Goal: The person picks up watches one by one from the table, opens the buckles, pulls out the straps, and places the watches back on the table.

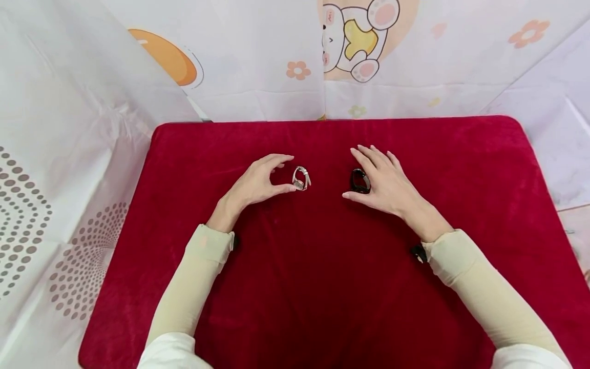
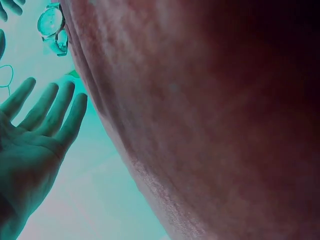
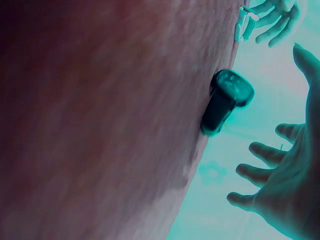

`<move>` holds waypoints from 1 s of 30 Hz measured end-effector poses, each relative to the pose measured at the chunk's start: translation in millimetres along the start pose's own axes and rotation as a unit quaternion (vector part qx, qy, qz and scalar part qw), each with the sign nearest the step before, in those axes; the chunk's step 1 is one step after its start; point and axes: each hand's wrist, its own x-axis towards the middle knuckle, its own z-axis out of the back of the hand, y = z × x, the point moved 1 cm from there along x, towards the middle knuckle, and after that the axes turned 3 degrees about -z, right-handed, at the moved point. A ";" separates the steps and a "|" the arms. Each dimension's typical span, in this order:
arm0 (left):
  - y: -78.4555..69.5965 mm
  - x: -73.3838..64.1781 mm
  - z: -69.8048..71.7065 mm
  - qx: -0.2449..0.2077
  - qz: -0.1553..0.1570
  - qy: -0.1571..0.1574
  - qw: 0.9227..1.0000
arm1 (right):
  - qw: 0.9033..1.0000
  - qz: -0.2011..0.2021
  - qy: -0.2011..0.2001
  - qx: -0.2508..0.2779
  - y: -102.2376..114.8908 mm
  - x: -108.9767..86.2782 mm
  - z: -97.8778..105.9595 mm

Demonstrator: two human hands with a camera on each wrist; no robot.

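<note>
A wristwatch with a pale strap point(image 1: 300, 178) and round face point(image 2: 51, 21) stands on the red cloth. My left hand point(image 1: 258, 180) is just to its left, thumb and fingers spread apart around its near side; in the left wrist view the fingers are extended and hold nothing. To the right stands a black wristwatch point(image 1: 359, 181) with a rounded-square face point(image 3: 235, 87). My right hand point(image 1: 387, 184) hovers beside it with thumb and fingers apart, partly covering it in the head view. The right wrist view shows a gap between those fingers and the black watch.
Red velvety cloth point(image 1: 295, 287) covers the table. Behind its back edge hangs a white curtain point(image 1: 258, 56) with cartoon prints, and more pale sheeting point(image 1: 69, 169) lies along the left side. A dark wrist device point(image 1: 418, 253) sits at the right cuff.
</note>
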 end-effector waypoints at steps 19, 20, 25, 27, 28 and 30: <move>9.1 16.8 4.2 -0.120 0.036 -0.003 0.992 | 0.999 0.021 0.032 0.011 24.0 21.3 -18.1; 9.2 18.1 4.8 -0.121 0.037 -0.003 0.992 | 0.999 0.025 0.031 0.011 25.5 23.0 -19.2; 9.9 23.3 5.1 -0.121 0.044 0.003 0.992 | 0.998 0.039 0.041 0.012 34.3 31.3 -24.4; 10.1 24.8 3.9 -0.121 0.045 0.007 0.992 | 0.998 0.039 0.048 0.010 37.4 33.8 -26.4; 10.4 25.7 3.0 -0.122 0.046 0.009 0.991 | 0.998 0.039 0.050 0.009 38.6 34.8 -27.4; 11.1 27.2 1.2 -0.123 0.047 0.012 0.991 | 0.998 0.037 0.053 0.009 40.2 36.1 -29.1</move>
